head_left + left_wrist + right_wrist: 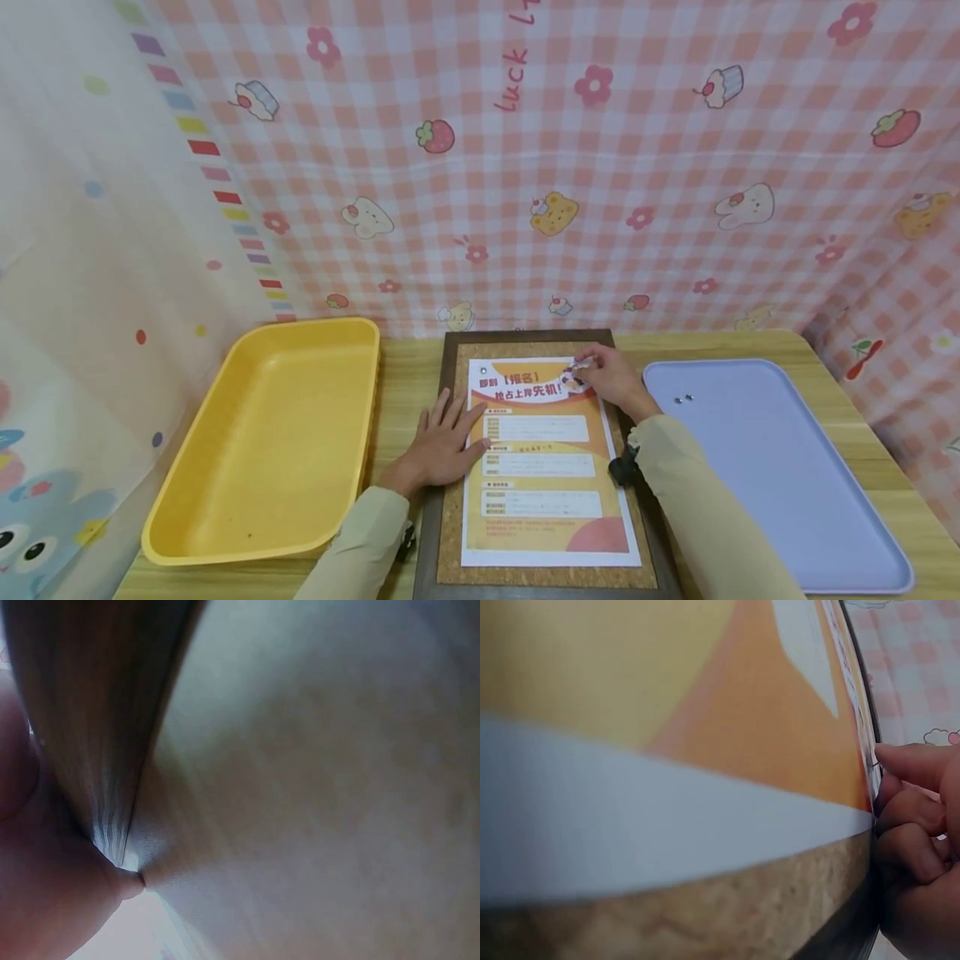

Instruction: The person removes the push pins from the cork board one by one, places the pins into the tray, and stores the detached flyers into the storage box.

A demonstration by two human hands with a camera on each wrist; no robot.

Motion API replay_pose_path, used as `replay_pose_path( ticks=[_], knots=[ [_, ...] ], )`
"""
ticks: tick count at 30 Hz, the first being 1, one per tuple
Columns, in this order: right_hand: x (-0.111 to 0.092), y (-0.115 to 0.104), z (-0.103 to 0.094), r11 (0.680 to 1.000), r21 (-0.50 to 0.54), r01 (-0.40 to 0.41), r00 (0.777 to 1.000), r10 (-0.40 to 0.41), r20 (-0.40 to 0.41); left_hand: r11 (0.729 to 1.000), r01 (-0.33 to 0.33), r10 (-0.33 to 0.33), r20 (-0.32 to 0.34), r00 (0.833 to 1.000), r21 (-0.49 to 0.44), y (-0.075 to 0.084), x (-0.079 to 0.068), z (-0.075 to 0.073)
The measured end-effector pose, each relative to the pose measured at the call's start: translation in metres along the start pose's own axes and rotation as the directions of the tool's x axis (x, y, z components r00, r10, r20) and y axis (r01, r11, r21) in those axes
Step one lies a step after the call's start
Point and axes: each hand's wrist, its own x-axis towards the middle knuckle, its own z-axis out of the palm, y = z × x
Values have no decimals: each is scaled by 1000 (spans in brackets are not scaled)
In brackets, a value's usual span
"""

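Observation:
A printed orange-and-white poster [540,467] lies on a cork board [551,575] with a dark wooden frame. A small silvery pushpin [483,371] sits in the poster's upper left corner. My left hand [442,442] rests with spread fingers over the board's left side, fingertips on the poster's edge. At the upper right corner, my right hand [615,379] pinches a small pushpin against the paper. In the right wrist view, only a thin dark bit of that pin [875,765] shows by the fingertip; the right hand's other fingers [911,847] are curled.
A deep yellow tray [367,400] stands left of the board. On the right is a shallow lilac tray [765,475] with two small silvery pins [684,399] near its upper left. A checked pink cloth [637,167] hangs behind the wooden table [408,367].

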Motion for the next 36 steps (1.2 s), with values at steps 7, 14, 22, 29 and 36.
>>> replay_pose_path(
  ticks=[7,14,22,29,36],
  knots=[
    [2,1,0,999,-20,31,999,-31,-8,1000,4,-5,-17,1000,-24,-7,3,7],
    [4,2,4,999,-36,27,999,-28,-35,1000,15,-15,-19,1000,7,-15,8,14],
    [5,1,3,999,-42,-11,999,9,-40,1000,13,-13,-21,1000,-1,-13,8,13],
    [8,-2,3,998,-12,-62,998,62,-21,1000,21,-21,-6,1000,-1,-10,7,10],
    [8,-4,4,994,28,-108,994,108,6,1000,15,-15,-9,1000,-2,-8,5,8]
  ],
)
